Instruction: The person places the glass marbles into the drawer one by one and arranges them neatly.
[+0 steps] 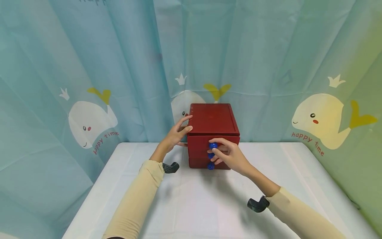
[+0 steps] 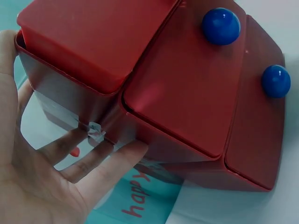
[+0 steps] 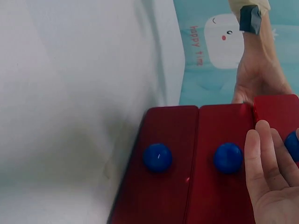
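A red cabinet point(image 1: 213, 118) with three stacked drawers stands toward the far side of the white table, one blue knob on each drawer. My right hand point(image 1: 231, 154) pinches the top knob point(image 1: 213, 145) between thumb and finger, its other fingers beside the middle knob point(image 3: 228, 157). The top drawer front point(image 2: 93, 42) sits slightly forward of the cabinet's front. Along the cabinet's left side, my left hand point(image 1: 176, 132) rests with fingers extended against the wall and its thumb at the upper edge. Below the right hand shows the bottom knob point(image 1: 211, 166).
The white table point(image 1: 185, 205) stretches in front of the cabinet and to both sides. Behind it hangs a blue curtain point(image 1: 253, 66) printed with whales. Dark curved devices point(image 1: 258, 204) are worn at both wrists.
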Action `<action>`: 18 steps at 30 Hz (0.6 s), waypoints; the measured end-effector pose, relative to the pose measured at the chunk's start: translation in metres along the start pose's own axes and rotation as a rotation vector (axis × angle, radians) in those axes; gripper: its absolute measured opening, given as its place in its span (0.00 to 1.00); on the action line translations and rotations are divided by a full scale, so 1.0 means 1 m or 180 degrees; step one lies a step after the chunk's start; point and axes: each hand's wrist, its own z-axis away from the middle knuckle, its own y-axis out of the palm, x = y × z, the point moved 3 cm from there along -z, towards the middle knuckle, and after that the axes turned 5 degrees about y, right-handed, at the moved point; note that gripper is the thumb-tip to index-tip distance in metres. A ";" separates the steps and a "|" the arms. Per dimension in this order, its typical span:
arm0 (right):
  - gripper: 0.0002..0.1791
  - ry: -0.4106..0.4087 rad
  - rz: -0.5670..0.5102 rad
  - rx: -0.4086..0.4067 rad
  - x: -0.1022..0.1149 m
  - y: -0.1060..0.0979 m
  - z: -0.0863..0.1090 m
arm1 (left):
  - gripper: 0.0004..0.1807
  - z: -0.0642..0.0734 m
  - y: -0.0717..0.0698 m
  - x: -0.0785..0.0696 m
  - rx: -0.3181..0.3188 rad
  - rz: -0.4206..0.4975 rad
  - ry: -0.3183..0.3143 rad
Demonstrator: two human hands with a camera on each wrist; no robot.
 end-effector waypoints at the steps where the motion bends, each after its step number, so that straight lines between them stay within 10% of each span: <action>1: 0.20 0.0009 0.0025 -0.0005 0.000 -0.001 -0.001 | 0.33 0.000 0.000 0.000 0.0000 -0.0009 -0.0001; 18: 0.20 -0.0018 0.0118 0.0091 -0.002 -0.008 -0.014 | 0.33 0.001 -0.001 -0.001 0.0064 0.0018 0.0029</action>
